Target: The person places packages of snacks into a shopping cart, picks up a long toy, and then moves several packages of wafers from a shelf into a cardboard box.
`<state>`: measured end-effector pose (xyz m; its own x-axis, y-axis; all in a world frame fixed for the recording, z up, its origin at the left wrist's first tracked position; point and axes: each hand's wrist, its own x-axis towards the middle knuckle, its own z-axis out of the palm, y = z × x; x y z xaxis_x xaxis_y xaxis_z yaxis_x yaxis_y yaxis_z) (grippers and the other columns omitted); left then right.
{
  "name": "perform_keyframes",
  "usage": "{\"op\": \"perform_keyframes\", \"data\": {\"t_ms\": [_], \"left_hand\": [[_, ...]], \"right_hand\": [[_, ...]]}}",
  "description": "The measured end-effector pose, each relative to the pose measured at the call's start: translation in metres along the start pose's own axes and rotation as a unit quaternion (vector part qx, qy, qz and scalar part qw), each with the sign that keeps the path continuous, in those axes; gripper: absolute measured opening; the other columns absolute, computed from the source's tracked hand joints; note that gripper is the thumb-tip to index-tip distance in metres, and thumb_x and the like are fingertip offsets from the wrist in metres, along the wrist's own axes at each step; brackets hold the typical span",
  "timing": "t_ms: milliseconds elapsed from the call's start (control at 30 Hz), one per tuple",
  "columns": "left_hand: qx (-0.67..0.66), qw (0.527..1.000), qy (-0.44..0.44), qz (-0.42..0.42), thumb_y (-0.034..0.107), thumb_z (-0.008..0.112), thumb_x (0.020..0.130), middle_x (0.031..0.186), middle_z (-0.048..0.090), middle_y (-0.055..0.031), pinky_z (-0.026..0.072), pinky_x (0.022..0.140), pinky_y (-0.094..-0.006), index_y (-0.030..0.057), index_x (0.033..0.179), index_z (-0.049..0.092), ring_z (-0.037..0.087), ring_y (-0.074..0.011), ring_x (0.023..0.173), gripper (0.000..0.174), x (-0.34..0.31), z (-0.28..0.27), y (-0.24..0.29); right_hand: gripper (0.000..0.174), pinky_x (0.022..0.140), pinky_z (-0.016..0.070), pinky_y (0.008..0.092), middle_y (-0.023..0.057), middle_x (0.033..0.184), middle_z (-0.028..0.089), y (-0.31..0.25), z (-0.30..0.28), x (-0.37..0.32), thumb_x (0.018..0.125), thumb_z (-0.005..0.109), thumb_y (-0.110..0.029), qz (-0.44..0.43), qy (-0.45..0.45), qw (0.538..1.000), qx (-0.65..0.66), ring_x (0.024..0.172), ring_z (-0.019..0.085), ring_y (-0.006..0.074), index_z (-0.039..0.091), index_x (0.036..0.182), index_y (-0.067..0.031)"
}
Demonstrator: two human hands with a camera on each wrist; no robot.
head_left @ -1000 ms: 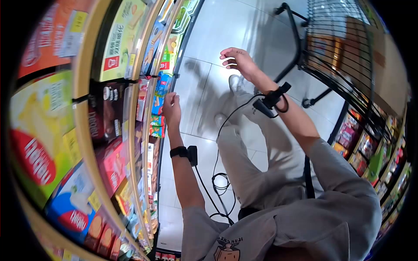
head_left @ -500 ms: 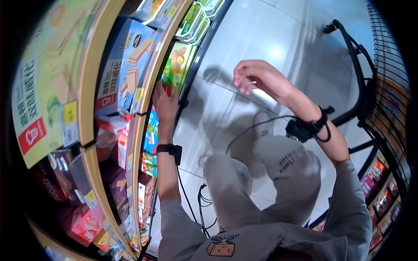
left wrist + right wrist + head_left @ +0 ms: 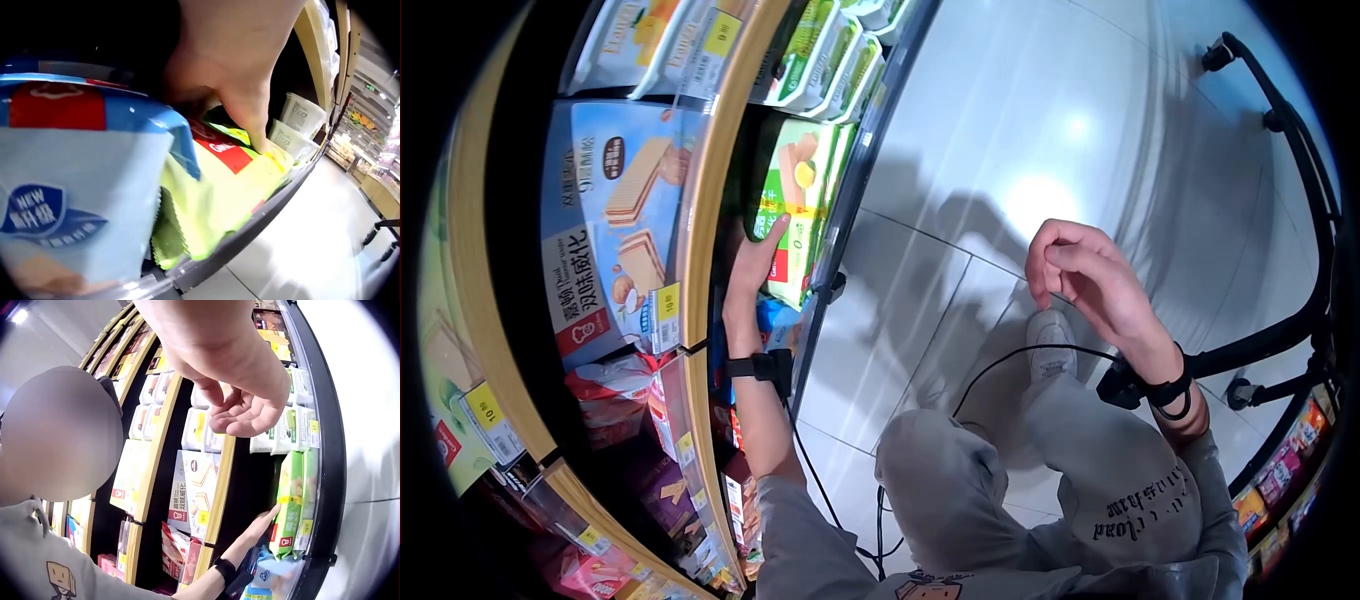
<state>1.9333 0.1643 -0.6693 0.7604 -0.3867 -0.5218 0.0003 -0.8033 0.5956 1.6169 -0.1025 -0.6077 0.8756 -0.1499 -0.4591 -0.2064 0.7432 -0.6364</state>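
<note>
My left hand (image 3: 757,262) reaches into the lowest shelf and grips a green biscuit packet (image 3: 798,160) with a yellow band. Its thumb lies across the packet's front in the left wrist view, while the other fingers are hidden behind. That packet (image 3: 289,487) stands upright, with a second green packet (image 3: 308,487) in front of it on the shelf-edge side. Close beside the hand, a light blue packet (image 3: 81,162) fills the left of the left wrist view. Above the floor, my right hand (image 3: 1090,275) hangs with loosely curled fingers and holds nothing.
White plastic tubs (image 3: 824,60) stand beyond the green packets. Higher shelves hold a blue wafer box (image 3: 625,215) and other boxes behind wooden edges (image 3: 718,160). A black cart frame (image 3: 1300,330) stands on the right. A cable (image 3: 1000,352) runs to the right wrist.
My left hand has moved from beside the shelf front into the lowest shelf and onto the green packet. The right hand has shifted lower in view, and the view has moved closer to the shelf.
</note>
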Motion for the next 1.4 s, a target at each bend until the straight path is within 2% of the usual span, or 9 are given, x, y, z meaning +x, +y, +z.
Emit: {"op": "perform_keyframes", "data": {"t_ms": [167, 400, 500, 633, 833, 1100, 1200, 1367, 1400], "left_hand": [[-0.001, 0.986, -0.122, -0.113, 0.046, 0.071, 0.085, 0.105, 0.068, -0.0135, 0.0536, 0.08, -0.0294, -0.0034, 0.125, 0.054, 0.068, -0.0164, 0.089, 0.067, 0.038, -0.012, -0.037], [0.07, 0.979, -0.133, -0.136, 0.06, 0.071, 0.077, 0.102, 0.071, -0.0128, 0.0521, 0.084, -0.0304, 0.0009, 0.12, 0.059, 0.069, -0.0163, 0.087, 0.074, 0.064, -0.039, -0.053], [-0.096, 0.97, -0.165, -0.152, 0.061, 0.072, 0.075, 0.105, 0.07, -0.0124, 0.0485, 0.09, -0.0309, 0.0024, 0.12, 0.059, 0.068, -0.0158, 0.092, 0.075, 0.06, -0.04, -0.052], [-0.041, 0.978, -0.095, -0.182, 0.054, 0.076, 0.074, 0.106, 0.07, -0.0103, 0.0473, 0.09, -0.0281, 0.0033, 0.119, 0.06, 0.068, -0.0154, 0.093, 0.07, 0.025, -0.029, -0.008], [-0.245, 0.954, 0.042, -0.168, 0.032, 0.08, 0.076, 0.105, 0.069, -0.01, 0.0535, 0.078, -0.025, -0.0028, 0.112, 0.062, 0.069, -0.016, 0.087, 0.053, -0.016, -0.012, 0.007], [-0.158, 0.965, -0.127, -0.166, 0.04, 0.075, 0.08, 0.098, 0.072, -0.0125, 0.0542, 0.071, -0.0241, 0.0016, 0.11, 0.063, 0.071, -0.0142, 0.078, 0.05, 0.001, -0.026, -0.004], [0.013, 0.999, 0.037, -0.032, 0.039, 0.078, 0.077, 0.095, 0.071, -0.0148, 0.0535, 0.071, -0.0269, -0.0006, 0.106, 0.06, 0.07, -0.0178, 0.077, 0.052, -0.038, -0.002, 0.019], [0.217, 0.933, 0.248, 0.149, 0.035, 0.084, 0.067, 0.098, 0.066, -0.0228, 0.05, 0.082, -0.0379, -0.0054, 0.11, 0.054, 0.066, -0.0312, 0.091, 0.066, -0.083, 0.026, 0.034], [0.221, 0.928, 0.257, 0.151, 0.034, 0.084, 0.067, 0.1, 0.065, -0.0241, 0.0486, 0.084, -0.0392, -0.0055, 0.111, 0.055, 0.064, -0.0341, 0.093, 0.066, -0.093, 0.029, 0.04]], "right_hand": [[0.017, 0.064, 0.0471, 0.025, 0.0057, 0.076, 0.06, 0.004, -0.016, -0.004, 0.094, 0.047, -0.011, 0.001, 0.027, 1.0, -0.001, 0.064, 0.057, 0.0118, 0.059, 0.087, -0.0014], [0.017, 0.064, 0.046, 0.0253, 0.0059, 0.076, 0.059, 0.01, -0.023, -0.001, 0.092, 0.047, -0.012, 0.013, 0.049, 0.998, 0.029, 0.065, 0.055, 0.0122, 0.06, 0.086, -0.0012], [0.018, 0.064, 0.0457, 0.0256, 0.0056, 0.074, 0.058, 0.017, -0.019, 0.003, 0.092, 0.047, -0.011, 0.02, 0.043, 0.998, 0.029, 0.066, 0.055, 0.0128, 0.06, 0.086, -0.0005], [0.019, 0.063, 0.0456, 0.0257, 0.0059, 0.073, 0.058, 0.023, -0.017, 0.009, 0.092, 0.046, -0.01, 0.031, 0.033, 0.999, 0.018, 0.065, 0.055, 0.0133, 0.061, 0.086, 0.0005], [0.02, 0.063, 0.0454, 0.0256, 0.0065, 0.071, 0.058, 0.03, -0.018, 0.013, 0.091, 0.046, -0.011, 0.023, 0.034, 0.999, -0.002, 0.062, 0.054, 0.0131, 0.062, 0.088, 0.0017], [0.02, 0.063, 0.0443, 0.0245, 0.0052, 0.071, 0.058, 0.041, -0.015, 0.025, 0.092, 0.047, -0.012, 0.023, 0.02, 1.0, 0.0, 0.062, 0.054, 0.0119, 0.062, 0.088, 0.0001], [0.018, 0.063, 0.0446, 0.0244, 0.0036, 0.073, 0.059, 0.061, -0.008, 0.038, 0.092, 0.047, -0.012, 0.028, 0.015, 0.998, -0.049, 0.064, 0.055, 0.0108, 0.061, 0.087, -0.0019], [0.016, 0.066, 0.0461, 0.0244, 0.0013, 0.077, 0.061, 0.097, -0.006, 0.06, 0.096, 0.048, -0.016, 0.043, 0.011, 0.989, -0.144, 0.071, 0.06, 0.0098, 0.06, 0.093, -0.0049], [0.032, 0.079, 0.0491, 0.0309, 0.0078, 0.103, 0.064, 0.101, -0.012, 0.065, 0.097, 0.052, -0.028, 0.068, -0.039, 0.98, -0.185, 0.096, 0.061, 0.0156, 0.053, 0.119, -0.0051]]}}
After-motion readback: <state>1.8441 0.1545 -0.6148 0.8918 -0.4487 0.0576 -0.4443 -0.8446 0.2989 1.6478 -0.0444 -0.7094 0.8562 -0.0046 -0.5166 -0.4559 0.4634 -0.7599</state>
